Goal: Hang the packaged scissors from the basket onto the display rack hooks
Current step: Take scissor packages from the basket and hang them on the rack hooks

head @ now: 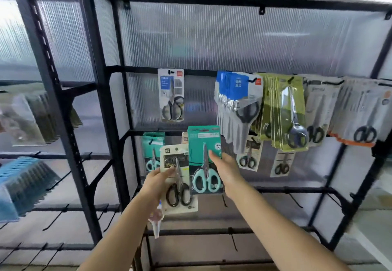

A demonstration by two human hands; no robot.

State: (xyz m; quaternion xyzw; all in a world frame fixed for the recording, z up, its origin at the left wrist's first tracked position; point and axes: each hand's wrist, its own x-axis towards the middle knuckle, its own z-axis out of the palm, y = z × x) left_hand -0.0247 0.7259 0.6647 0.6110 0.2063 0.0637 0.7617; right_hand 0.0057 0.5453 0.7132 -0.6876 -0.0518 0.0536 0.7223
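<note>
Two bare forearms reached up from the bottom edge, elbows cut off. Beyond them stood the black metal display rack (110, 100), its right-hand packs blurred. Right hand (228, 171) gripped the teal card of mint-handled scissors (204, 160), fingers hidden behind it. Left hand (158, 182) pinched the cream card of black-handled scissors (180, 188), its print illegible.
</note>
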